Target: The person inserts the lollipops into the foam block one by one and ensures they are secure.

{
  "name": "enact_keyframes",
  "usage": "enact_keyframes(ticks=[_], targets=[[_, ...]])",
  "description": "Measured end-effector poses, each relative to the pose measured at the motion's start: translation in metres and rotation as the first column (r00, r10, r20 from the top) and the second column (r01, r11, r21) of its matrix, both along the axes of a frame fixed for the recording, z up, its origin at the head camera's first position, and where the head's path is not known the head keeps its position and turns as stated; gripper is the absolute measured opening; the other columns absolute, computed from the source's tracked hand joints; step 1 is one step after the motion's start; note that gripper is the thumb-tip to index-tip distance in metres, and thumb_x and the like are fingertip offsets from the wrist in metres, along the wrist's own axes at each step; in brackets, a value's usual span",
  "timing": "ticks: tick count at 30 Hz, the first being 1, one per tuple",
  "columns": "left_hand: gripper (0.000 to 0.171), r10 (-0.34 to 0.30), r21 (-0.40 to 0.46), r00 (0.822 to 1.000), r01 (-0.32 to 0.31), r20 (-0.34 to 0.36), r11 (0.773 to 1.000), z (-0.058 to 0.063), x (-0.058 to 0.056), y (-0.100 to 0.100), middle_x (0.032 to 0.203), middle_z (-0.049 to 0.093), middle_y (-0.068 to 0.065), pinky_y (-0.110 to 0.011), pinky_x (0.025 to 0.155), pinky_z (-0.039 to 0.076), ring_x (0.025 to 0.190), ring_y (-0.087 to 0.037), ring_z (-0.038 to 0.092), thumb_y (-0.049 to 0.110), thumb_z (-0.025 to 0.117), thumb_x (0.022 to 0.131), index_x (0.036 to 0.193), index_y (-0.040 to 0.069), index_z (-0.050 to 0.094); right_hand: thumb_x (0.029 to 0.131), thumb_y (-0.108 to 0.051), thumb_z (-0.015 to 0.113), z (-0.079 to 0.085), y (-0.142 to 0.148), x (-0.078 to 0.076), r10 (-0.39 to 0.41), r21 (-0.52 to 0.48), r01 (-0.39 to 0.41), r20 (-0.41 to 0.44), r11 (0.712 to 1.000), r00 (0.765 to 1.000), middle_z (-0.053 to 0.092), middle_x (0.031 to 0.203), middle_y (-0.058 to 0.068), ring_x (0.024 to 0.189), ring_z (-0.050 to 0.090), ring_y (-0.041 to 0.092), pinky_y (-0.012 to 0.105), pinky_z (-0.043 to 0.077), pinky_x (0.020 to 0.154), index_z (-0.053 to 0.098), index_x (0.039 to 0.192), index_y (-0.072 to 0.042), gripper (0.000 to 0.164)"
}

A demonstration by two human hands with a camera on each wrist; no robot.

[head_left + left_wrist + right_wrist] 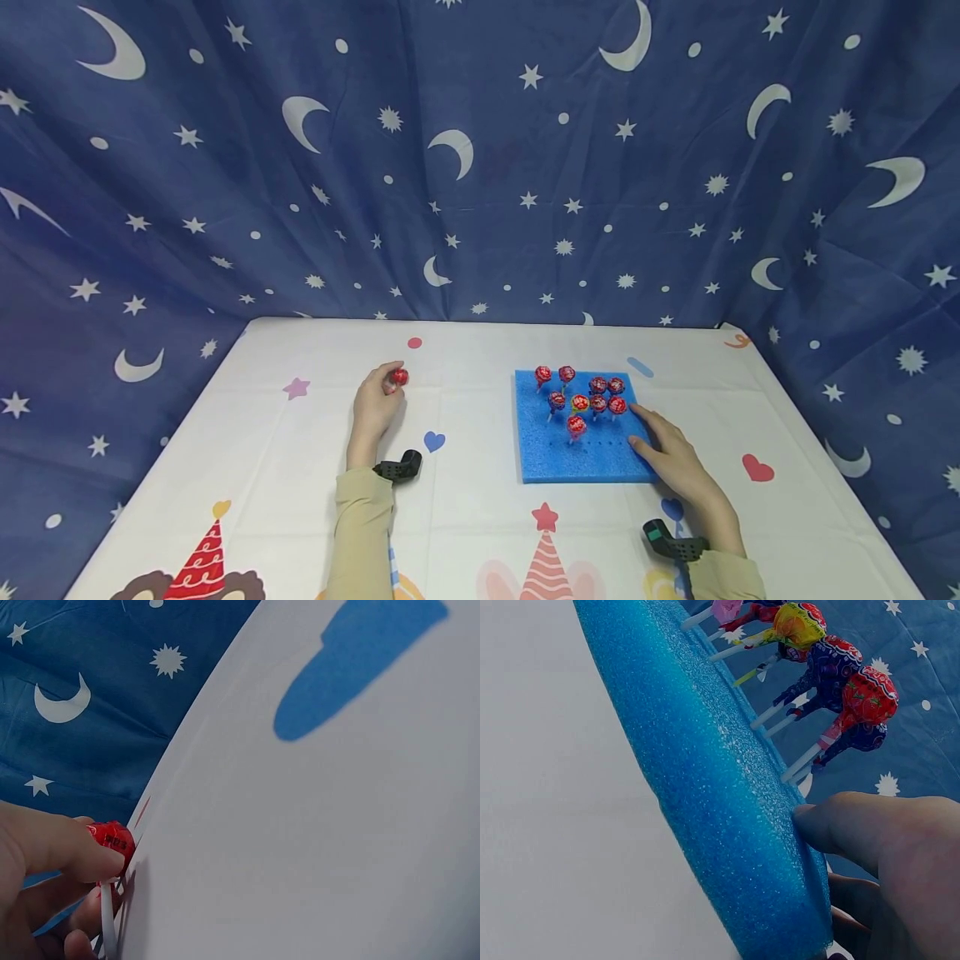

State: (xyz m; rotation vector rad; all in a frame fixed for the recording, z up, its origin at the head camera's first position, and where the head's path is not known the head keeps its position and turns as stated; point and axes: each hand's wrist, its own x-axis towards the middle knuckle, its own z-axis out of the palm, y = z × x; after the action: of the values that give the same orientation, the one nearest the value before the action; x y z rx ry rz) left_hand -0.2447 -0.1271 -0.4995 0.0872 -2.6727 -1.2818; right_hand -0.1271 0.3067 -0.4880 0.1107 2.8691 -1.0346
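My left hand (377, 408) is over the left part of the table, pinching a red-wrapped lollipop (401, 377) just below its candy head. In the left wrist view the lollipop's white stick (109, 922) hangs down past the fingers. A blue foam board (543, 458) lies right of centre, with several wrapped lollipops (576, 427) standing in it by their sticks. My right hand (678, 462) holds the board's right edge, thumb on the top face and the other fingers along the side. One lollipop has a yellow and red wrapper (799, 626); others are red or dark blue.
A row of small holes (600, 443) runs across the board's front half. The white tablecloth (465, 400) has printed hearts, stars and party hats. Behind the table hangs a blue curtain (495, 208) with moons and stars.
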Motion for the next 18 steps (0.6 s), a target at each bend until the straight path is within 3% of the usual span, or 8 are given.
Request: enact_keyframes(ticks=[18], targets=[[0.038,0.058,0.109,0.998,-0.057,-0.006,0.992,-0.0007,0.0019,0.0005,0.118,0.060,-0.016,-0.022,0.066,0.039,0.076,-0.016,0.051,0.000,0.061,0.082,0.119,0.008,0.062,0.098,-0.030,0.051,-0.0031,0.0018,-0.0009,0.001,-0.001,-0.001,-0.005,1.000,1.000,0.020,0.155,0.029,0.142,0.012,0.054,0.078,0.013,0.103,0.028,0.150,-0.012,0.059]])
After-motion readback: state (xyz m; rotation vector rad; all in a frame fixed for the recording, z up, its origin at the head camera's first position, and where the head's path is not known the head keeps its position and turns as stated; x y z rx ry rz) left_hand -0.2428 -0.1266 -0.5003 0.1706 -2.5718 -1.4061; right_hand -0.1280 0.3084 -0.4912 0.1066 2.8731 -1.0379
